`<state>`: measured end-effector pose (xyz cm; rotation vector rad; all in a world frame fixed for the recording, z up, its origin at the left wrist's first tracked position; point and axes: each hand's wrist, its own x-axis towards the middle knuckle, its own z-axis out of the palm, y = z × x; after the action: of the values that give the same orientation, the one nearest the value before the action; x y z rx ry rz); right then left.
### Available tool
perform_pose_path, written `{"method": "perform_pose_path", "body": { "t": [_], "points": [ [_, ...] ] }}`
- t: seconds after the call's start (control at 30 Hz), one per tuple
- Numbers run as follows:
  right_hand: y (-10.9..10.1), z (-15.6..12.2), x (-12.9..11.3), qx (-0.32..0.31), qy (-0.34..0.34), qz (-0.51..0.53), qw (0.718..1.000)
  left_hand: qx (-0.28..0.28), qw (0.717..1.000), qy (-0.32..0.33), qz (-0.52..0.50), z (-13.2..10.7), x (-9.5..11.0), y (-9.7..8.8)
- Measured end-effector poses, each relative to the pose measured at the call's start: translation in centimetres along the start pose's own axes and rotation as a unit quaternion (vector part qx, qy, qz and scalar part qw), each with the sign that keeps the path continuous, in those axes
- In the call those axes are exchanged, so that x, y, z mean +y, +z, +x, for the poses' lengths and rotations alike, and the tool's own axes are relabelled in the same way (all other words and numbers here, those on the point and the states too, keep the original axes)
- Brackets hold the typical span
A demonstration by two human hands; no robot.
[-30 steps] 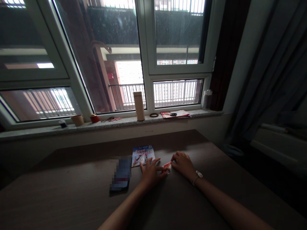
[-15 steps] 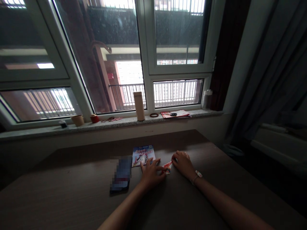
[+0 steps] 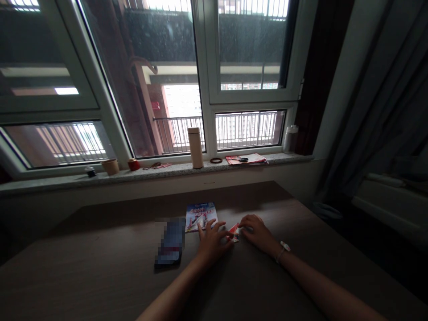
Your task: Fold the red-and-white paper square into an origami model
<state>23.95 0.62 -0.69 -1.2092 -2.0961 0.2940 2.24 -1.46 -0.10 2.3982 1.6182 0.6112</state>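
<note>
A small folded piece of red and white printed paper (image 3: 235, 235) lies on the table between my hands. My left hand (image 3: 214, 240) holds its left side, thumb and index finger on the paper and the other fingers spread. At the paper's upper right tip, my right hand (image 3: 257, 232) has its fingers curled in a pinch; the exact grip is too small to make out. Just beyond my left hand lies a blue printed booklet (image 3: 194, 214) with a pale folded paper piece (image 3: 199, 222) on it. A dark phone (image 3: 172, 243), partly blurred, rests left of the booklet.
The brown table (image 3: 100, 254) reaches toward the windowsill (image 3: 174, 170). On the sill stand a beige flask (image 3: 195, 149), a paper cup (image 3: 110, 166), a red roll (image 3: 133, 164), and a clear bottle (image 3: 290, 139). Scissors (image 3: 243, 159) lie on red and white papers (image 3: 257, 158).
My right hand has turned slightly, its wrist shifting right, while its fingertips stay by the paper's tip. The paper's red flap stands a little differently. My left hand remains on the paper.
</note>
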Motion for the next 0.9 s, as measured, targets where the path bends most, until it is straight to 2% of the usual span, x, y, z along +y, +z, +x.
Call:
{"method": "perform_pose_path", "body": {
  "t": [0.13,0.3,0.5,0.7,0.9],
  "points": [
    [-0.2,-0.3,-1.0,-0.044,-0.033,-0.004,0.998,0.019,1.000,0.021,0.006,0.1,-0.2,0.2],
    [-0.3,-0.4,-1.6,-0.069,-0.018,-0.016,0.997,0.019,0.999,0.029,0.015,0.2,-0.1,0.1],
    [-0.6,-0.4,-1.1,-0.104,-0.012,-0.002,0.994,0.011,1.000,0.029,0.002,0.1,-0.3,0.1],
    [-0.5,-0.2,-0.4,-0.107,-0.014,0.011,0.994,0.013,1.000,0.015,0.000,0.1,-0.3,-0.1],
    [-0.4,-0.3,-0.6,-0.108,-0.050,-0.023,0.993,0.011,1.000,0.019,0.003,0.2,-0.4,-0.1]
  ]
}}
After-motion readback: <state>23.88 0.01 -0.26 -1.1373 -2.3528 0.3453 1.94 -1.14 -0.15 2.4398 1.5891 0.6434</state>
